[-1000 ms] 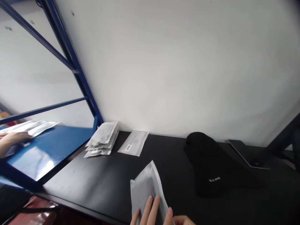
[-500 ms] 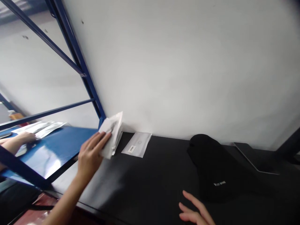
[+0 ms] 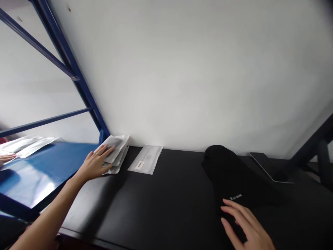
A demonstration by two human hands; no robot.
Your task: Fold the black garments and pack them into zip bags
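The right hand [image 3: 248, 224] lies nearest, fingers parted and unclamped, at the lower edge of a black fabric bundle [image 3: 229, 173] on the black desk [image 3: 166, 211]. Farther off, the left hand [image 3: 95, 163] rests open and flat on a stack of white pouches [image 3: 117, 149], just beside a single labelled pouch [image 3: 145, 159] against the wall.

The left hand [image 3: 95, 165], toward eight o'clock, wears a thin ring [image 3: 96, 153] (its detail too small to tell), above a bare left forearm [image 3: 45, 215]; the right hand [image 3: 246, 222] sits toward four o'clock.
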